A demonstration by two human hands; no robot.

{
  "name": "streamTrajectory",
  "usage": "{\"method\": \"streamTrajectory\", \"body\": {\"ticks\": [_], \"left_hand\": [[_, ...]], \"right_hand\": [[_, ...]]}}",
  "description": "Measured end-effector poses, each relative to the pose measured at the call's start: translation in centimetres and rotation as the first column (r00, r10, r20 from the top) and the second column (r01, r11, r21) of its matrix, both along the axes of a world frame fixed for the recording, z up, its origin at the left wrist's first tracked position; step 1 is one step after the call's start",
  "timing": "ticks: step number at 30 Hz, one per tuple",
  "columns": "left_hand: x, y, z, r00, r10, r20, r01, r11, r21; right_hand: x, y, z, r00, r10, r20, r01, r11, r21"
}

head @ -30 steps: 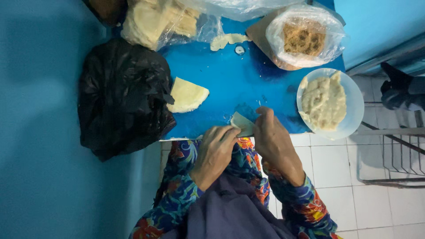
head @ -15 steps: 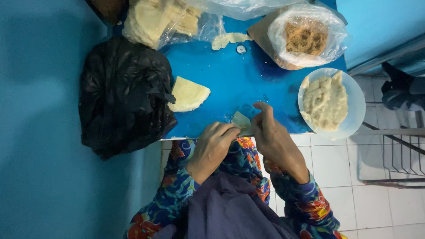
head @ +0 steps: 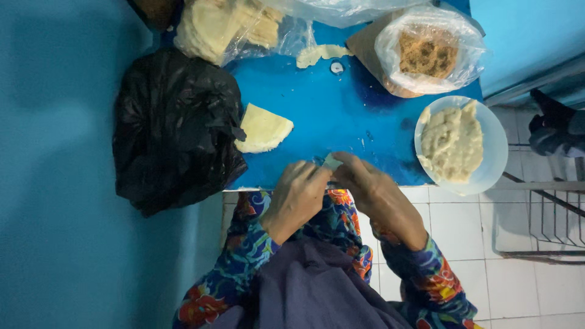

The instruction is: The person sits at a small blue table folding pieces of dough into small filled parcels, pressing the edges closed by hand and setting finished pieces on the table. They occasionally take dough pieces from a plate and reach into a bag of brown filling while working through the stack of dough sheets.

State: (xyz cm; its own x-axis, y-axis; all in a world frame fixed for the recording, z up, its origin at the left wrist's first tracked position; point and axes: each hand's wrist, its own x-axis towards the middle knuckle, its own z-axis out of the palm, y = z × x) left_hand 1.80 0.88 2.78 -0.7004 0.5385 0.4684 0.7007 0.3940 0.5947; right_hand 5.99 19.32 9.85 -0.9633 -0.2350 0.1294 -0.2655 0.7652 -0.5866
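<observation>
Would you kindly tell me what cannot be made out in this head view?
- Pale piece: mostly covered by the left hand and right hand; its shape and each grip are unclear.
- Black bag: opaque, contents hidden.
- Stack of pale sheets: cut off by the top edge.
- Brown filling: blurred by its clear bag.

A small blue table (head: pixel 341 116) stands in a corner against blue walls, its near edge over a white tiled floor (head: pixel 463 225). On it lie a crumpled black plastic bag (head: pixel 173 128) at the left edge, a folded pale wrapper sheet (head: pixel 262 129) just beside it, a clear bag of stacked wrappers (head: pixel 225 27) at the far side, a torn wrapper scrap (head: pixel 317 55), a clear bag of brown shredded filling (head: pixel 426 52), and a pale plate of mashed filling (head: pixel 457 146) overhanging the right corner.
</observation>
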Motion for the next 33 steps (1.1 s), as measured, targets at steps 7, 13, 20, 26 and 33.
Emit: {"method": "streamTrajectory", "body": {"ticks": [7,13,20,26,33], "left_hand": [[0.9,0.2,0.0,0.983,0.019,-0.185,-0.019,1.000,0.002],[1.0,0.3,-0.4,0.981,-0.008,-0.193,0.001,0.999,-0.037],[-2.7,1.1,0.1,0.978,-0.048,0.201,0.081,0.984,-0.159],[-1.8,-0.2,0.3,0.998,-0.071,0.000,0.070,0.991,-0.112],[-0.7,-0.1,0.4,0.985,-0.084,-0.152,0.038,0.959,-0.282]], "right_hand": [[-1.8,0.1,0.4,0.949,-0.060,0.309,0.122,0.974,-0.188],[0.7,0.0,-0.3,0.999,0.010,-0.044,-0.009,1.000,0.020],[-1.8,0.8,-0.9,0.989,-0.031,0.147,0.051,0.989,-0.137],[-1.2,0.5,-1.8,0.998,-0.014,-0.058,0.011,0.999,-0.052],[0.1,0.1,-2.5,0.964,0.077,-0.256,-0.041,0.989,0.146]]}}
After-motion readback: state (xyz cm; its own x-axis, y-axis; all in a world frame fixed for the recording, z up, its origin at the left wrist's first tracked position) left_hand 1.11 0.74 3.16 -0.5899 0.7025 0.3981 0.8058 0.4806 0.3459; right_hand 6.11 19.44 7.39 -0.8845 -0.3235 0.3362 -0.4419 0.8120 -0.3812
